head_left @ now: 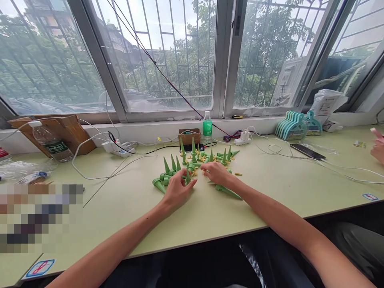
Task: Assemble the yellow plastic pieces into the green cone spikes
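Looks partway tbh, gripping a green spike in left hand, can't tell for right hand, with loose yellow bits left beside it.

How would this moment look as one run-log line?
left hand: around green spike | right hand: among other spikes, grip unclear | beyond: upright bottle

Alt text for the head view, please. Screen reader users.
A person's left hand and right hand reach into a cluster of green plastic spikes and small yellow pieces on a pale green table. Behind are a green-labelled bottle and barred windows; another person's hand shows at the right edge.
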Demonstrator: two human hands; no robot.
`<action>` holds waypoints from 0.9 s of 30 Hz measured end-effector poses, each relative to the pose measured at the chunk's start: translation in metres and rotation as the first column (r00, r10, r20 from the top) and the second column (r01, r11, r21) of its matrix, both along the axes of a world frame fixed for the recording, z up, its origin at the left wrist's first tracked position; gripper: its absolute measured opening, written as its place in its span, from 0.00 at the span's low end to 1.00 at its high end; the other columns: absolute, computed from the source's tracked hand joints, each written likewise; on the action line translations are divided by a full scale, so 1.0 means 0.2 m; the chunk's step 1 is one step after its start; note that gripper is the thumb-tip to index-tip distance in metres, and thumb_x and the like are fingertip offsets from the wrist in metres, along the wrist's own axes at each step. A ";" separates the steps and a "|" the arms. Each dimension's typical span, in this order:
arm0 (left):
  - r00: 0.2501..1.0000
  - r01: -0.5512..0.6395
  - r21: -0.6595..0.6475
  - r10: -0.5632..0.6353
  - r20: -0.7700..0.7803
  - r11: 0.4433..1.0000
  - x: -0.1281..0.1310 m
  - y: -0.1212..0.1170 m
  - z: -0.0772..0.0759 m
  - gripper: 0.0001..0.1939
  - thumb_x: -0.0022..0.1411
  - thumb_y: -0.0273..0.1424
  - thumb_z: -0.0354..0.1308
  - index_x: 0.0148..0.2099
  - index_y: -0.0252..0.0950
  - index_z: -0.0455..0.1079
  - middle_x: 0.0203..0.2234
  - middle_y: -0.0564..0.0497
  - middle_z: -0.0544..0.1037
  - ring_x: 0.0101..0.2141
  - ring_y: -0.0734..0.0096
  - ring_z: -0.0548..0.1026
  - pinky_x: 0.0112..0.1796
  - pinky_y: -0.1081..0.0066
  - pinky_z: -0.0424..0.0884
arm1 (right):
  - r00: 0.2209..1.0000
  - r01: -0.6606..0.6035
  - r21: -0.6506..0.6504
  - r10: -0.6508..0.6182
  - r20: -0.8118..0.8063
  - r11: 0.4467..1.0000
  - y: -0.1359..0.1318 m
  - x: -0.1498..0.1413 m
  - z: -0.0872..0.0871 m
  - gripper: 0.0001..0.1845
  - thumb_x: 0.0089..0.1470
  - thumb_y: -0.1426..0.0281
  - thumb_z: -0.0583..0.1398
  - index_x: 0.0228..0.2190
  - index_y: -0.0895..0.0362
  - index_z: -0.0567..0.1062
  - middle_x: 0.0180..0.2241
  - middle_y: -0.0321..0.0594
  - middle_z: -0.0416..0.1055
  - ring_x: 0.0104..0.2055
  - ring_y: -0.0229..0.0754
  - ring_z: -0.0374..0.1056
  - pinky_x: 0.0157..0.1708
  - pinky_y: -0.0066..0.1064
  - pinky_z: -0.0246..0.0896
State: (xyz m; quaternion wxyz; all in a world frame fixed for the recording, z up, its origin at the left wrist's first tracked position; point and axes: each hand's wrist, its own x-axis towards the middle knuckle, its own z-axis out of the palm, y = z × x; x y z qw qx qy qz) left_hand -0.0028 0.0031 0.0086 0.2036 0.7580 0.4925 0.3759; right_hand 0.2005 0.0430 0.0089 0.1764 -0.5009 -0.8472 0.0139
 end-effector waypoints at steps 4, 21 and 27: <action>1.000 0.015 -0.006 -0.015 0.007 1.000 0.00 0.00 -0.01 0.13 0.57 0.41 0.57 0.38 0.37 0.64 0.22 0.58 0.65 0.18 0.79 0.57 0.23 0.75 0.56 | 1.000 0.012 -0.020 -0.012 0.003 1.000 0.00 0.00 0.00 0.14 0.56 0.75 0.57 0.43 0.54 0.75 0.42 0.41 0.76 0.43 0.43 0.71 0.36 0.26 0.57; 0.995 0.097 -0.019 -0.097 0.011 0.995 -0.01 0.03 -0.05 0.13 0.59 0.41 0.55 0.39 0.36 0.64 0.30 0.54 0.71 0.19 0.81 0.60 0.23 0.75 0.59 | 0.999 -0.007 -0.053 0.005 -0.037 0.999 -0.01 0.00 0.00 0.15 0.54 0.76 0.58 0.44 0.55 0.75 0.39 0.40 0.76 0.42 0.41 0.70 0.33 0.25 0.55; 0.994 0.107 -0.022 -0.107 0.001 0.994 -0.01 0.03 -0.05 0.13 0.59 0.40 0.55 0.40 0.36 0.65 0.29 0.54 0.71 0.19 0.81 0.60 0.23 0.75 0.60 | 0.999 0.014 -0.060 -0.016 -0.040 0.998 -0.02 0.00 0.01 0.15 0.55 0.76 0.57 0.44 0.55 0.75 0.39 0.41 0.77 0.42 0.42 0.71 0.34 0.25 0.56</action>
